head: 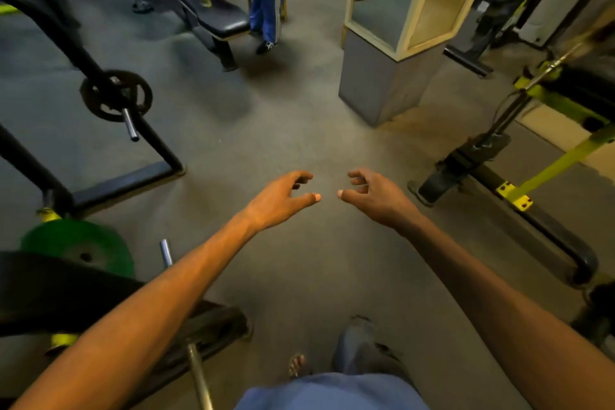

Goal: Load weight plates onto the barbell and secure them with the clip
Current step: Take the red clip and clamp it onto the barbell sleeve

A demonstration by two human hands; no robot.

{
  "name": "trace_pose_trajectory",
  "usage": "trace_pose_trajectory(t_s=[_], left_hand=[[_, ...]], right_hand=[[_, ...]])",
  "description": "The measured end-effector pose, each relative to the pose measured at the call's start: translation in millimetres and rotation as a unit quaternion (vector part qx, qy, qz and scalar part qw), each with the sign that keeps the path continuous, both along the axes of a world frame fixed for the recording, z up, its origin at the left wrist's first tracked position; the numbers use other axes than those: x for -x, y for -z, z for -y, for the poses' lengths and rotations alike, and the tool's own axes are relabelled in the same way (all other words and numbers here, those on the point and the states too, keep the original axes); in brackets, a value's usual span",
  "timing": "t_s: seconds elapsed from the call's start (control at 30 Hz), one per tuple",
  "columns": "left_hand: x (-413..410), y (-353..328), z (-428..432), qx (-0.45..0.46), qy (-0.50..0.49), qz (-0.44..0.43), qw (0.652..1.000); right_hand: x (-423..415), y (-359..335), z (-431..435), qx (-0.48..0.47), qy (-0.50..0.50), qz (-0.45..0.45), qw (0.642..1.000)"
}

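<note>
- Left hand (283, 200) and right hand (372, 195) extended forward over the bare floor (299, 130), fingers loosely spread and curled, thumbs nearly meeting, nothing held.
- Green weight plate (80, 248) low at left, beside a steel bar end (165, 253).
- Dark weight plate (116, 95) seated on a machine peg (130, 125), upper left.
- Clip not discernible.
</note>
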State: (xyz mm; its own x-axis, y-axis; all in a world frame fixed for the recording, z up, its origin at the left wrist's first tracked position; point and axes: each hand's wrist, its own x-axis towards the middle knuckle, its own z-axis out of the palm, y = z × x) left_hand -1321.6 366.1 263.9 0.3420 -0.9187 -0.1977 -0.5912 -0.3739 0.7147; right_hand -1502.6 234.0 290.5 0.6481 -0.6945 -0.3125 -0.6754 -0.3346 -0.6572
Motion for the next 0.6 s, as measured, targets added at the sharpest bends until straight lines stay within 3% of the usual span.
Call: trace_pose_trajectory(t_s=[0.3, 0.6], left_hand=[[-182.3, 33.5, 138.6, -0.022, -0.099, 0.007, 0.995], [-369.3, 15.8, 220.2, -0.034, -0.229, -0.012, 0.973]], right_hand=[[-202.5, 38.6, 175.2, 0.009, -0.099, 0.006, 0.995], [-447.9, 16.7, 305.8, 0.009, -0.238, 0.0, 0.971]])
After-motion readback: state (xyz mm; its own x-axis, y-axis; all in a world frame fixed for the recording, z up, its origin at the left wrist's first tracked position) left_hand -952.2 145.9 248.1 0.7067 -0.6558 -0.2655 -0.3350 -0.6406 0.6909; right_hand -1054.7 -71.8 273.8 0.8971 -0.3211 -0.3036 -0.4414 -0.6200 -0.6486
